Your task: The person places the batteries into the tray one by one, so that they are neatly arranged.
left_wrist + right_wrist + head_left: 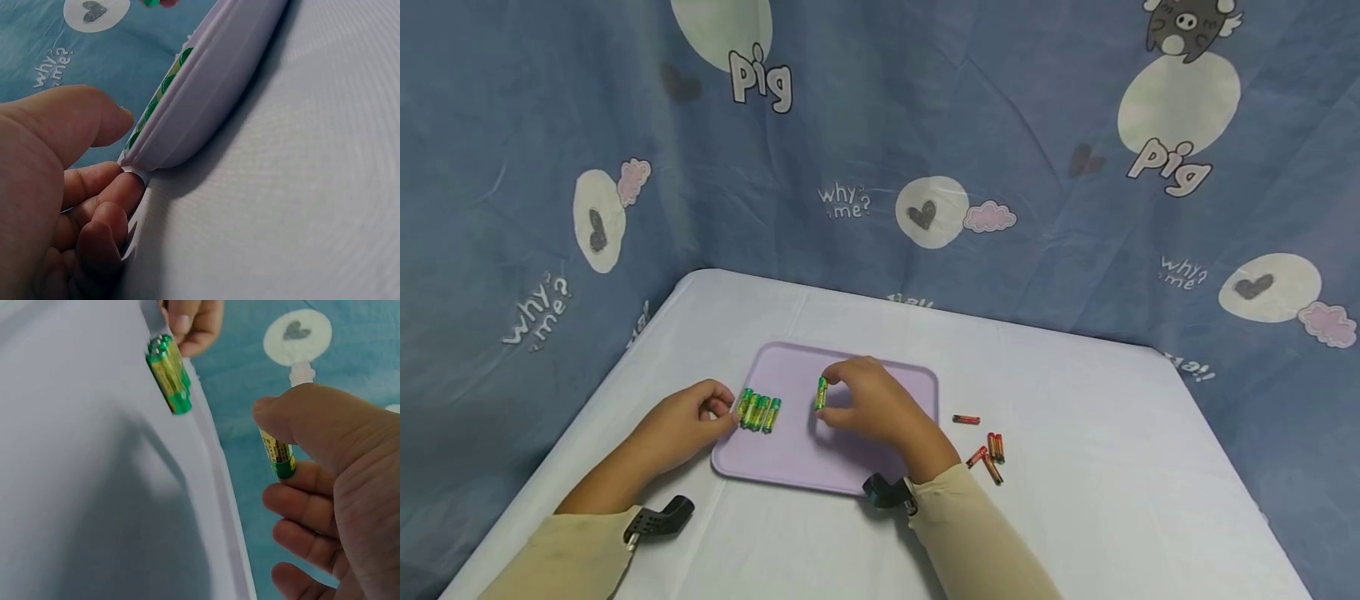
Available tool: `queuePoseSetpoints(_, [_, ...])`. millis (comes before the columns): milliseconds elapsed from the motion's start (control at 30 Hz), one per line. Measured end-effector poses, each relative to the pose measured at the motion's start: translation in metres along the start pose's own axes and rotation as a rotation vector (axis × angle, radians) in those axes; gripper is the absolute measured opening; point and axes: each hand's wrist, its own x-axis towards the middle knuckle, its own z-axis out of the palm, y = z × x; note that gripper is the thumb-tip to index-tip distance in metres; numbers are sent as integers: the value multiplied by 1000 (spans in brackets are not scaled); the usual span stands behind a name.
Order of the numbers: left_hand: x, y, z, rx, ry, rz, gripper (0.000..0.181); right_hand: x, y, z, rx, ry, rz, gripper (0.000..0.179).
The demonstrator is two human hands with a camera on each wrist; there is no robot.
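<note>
In the head view a green-and-yellow battery (pixel 822 394) is pinched between the thumb and fingers of my right hand (pixel 872 404), over the lilac tray (pixel 820 462). The right wrist view shows that battery's lower end (pixel 281 456) below my thumb. Several matching green batteries (pixel 760 411) lie side by side on the tray's left part. My left hand (pixel 688 421) is at the tray's left edge beside them. In the left wrist view its fingers (pixel 122 190) are loosely bent right at the tray rim (pixel 187 119), and its thumb stands apart above.
To the right of the tray, several red-and-black batteries (pixel 996 447) lie on the white-covered table (pixel 1120 467), one of them (pixel 966 419) a little apart. A blue patterned curtain (pixel 880 142) hangs behind and to the left.
</note>
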Motion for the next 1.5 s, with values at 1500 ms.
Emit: queuePoseSetpoints(1500, [1, -5, 1, -10, 6, 16, 24, 34, -44, 55, -207, -61, 146, 51])
